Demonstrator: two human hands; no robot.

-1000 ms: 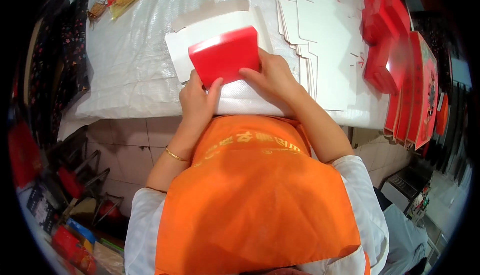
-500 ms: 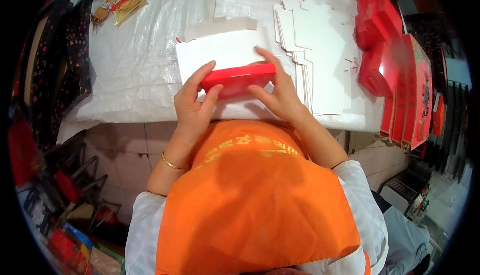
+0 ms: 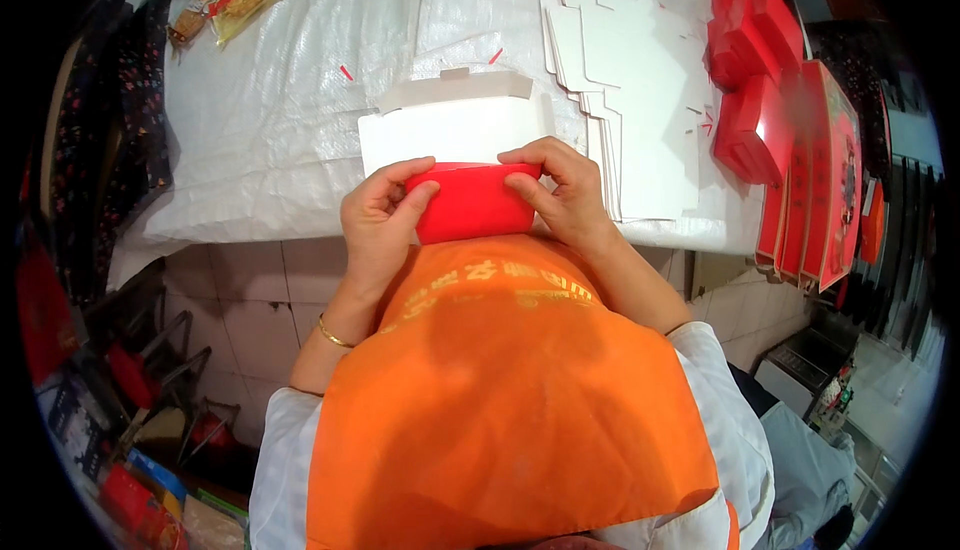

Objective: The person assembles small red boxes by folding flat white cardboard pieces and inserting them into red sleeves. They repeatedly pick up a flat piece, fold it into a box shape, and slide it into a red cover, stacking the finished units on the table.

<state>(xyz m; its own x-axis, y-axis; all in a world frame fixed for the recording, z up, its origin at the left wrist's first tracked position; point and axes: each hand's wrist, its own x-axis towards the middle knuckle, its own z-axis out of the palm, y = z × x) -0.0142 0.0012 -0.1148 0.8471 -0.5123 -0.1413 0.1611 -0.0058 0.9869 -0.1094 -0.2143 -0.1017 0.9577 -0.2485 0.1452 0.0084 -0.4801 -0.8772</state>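
A partly folded cardboard box point(image 3: 478, 208), red outside and white inside, lies at the table's near edge against my orange apron. Its white lid panel and flaps spread away from me, and the red front wall stands toward me. My left hand point(image 3: 385, 212) pinches the left corner of that red wall between thumb and fingers. At the right corner, my right hand point(image 3: 562, 190) grips the same wall, thumb on the red face and fingers over the top edge. The inside behind the wall is partly hidden by my fingers.
Flat white box blanks point(image 3: 640, 100) lie stacked on the right. Beyond them stand folded red boxes point(image 3: 755, 130) and upright red boxes point(image 3: 815, 190). Packaged snacks point(image 3: 240, 5) sit far left on the white sheet point(image 3: 270, 130). Small red strips point(image 3: 346, 73) are scattered about.
The box has come nearer to me, its red wall now facing up more fully. My right fingers have moved from the white panel onto the wall's top edge.
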